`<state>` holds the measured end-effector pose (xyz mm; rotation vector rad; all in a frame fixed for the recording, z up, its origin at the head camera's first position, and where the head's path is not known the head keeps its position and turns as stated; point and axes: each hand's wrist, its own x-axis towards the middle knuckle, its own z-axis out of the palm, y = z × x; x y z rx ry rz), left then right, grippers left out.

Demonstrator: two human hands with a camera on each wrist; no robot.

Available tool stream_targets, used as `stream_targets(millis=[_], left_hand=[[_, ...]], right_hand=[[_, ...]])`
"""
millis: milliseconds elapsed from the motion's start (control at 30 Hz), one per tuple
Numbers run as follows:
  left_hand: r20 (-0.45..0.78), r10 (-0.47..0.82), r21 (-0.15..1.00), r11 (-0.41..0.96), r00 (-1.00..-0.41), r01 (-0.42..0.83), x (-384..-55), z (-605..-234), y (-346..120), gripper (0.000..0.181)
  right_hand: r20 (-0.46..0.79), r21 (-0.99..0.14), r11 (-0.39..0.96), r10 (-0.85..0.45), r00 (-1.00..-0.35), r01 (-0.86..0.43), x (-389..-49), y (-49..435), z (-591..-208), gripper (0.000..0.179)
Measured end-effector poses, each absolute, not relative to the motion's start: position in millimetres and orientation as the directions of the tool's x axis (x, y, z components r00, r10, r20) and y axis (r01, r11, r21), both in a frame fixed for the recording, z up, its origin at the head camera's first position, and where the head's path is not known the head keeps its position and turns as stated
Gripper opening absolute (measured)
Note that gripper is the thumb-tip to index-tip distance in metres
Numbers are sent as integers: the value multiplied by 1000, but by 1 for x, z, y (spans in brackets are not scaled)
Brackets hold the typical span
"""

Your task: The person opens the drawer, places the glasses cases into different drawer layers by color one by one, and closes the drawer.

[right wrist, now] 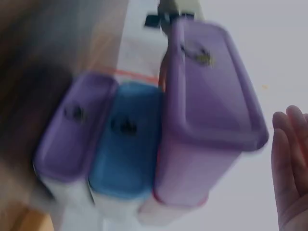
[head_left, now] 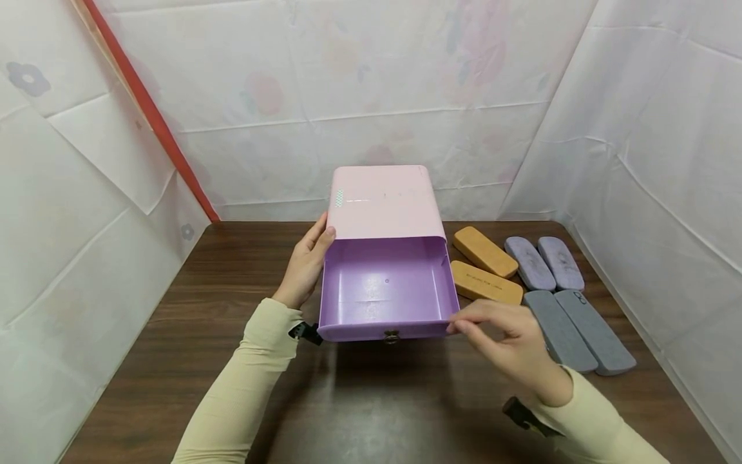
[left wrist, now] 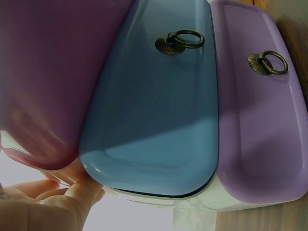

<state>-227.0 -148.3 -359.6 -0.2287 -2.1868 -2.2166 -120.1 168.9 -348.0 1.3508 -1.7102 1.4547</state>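
A small pink cabinet has its purple top drawer pulled out, with nothing inside. My left hand rests against the cabinet's left side, thumb near the top front edge and fingers extended along the wall. At the drawer's front right corner is my right hand, its fingertips overlapping that corner in the head view. The right wrist view shows this hand with lengthened fingers beside the drawer. Below, a blue drawer and another purple drawer are closed, each with a brass ring pull.
Right of the cabinet, two mustard cases, two lavender cases and two grey cases lie on the dark wooden table. White patterned sheets hang behind and at both sides.
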Motion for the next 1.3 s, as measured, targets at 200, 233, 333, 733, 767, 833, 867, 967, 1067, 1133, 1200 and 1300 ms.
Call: stream_targets(millis=[200,233,333,733,767,833,867,967,1067,1133,1200,1300], left_hand=[[121,86,993,-16,-989,120,-227,-360,-148,62],[121,87,993,-16,-989,120,-227,-360,-148,62],[123,89,992,-16,-988,122,-227,-360,-149,62],[141,95,990,-42,-985,137,-228,-361,-148,62],[143,94,989,-45,-985,139,-228,-362,-148,62],[146,92,989,-49,-985,142,-229,-362,-148,62],[146,91,989,-48,-985,143,-229,-362,-148,62],[148,91,988,-49,-985,144,-229,-361,-147,62],[148,90,988,-50,-985,144,-228,-360,-147,62],[147,89,988,-51,-985,143,-228,-360,-148,62],[144,87,989,-50,-986,140,-228,-360,-148,62],[143,85,989,-48,-986,140,-227,-360,-148,62]], right_hand=[[883,-365,183,-242,-402,-913,-144,189,-340,13],[881,-362,230,-233,-412,-904,-149,192,-340,11],[863,-353,369,-225,-451,-860,-167,202,-343,10],[574,-441,682,-286,-767,-584,-223,237,-409,50],[548,-434,699,-296,-782,-568,-226,239,-414,54],[502,-395,745,-314,-806,-537,-229,244,-425,61],[483,-367,769,-323,-814,-523,-230,247,-429,65],[400,-292,836,-335,-853,-465,-231,252,-439,75],[285,-232,886,-333,-899,-402,-230,255,-446,84],[201,-217,907,-320,-926,-361,-229,257,-450,87],[138,-212,918,-311,-940,-335,-228,258,-454,89],[92,-205,927,-301,-949,-314,-226,259,-459,88]])
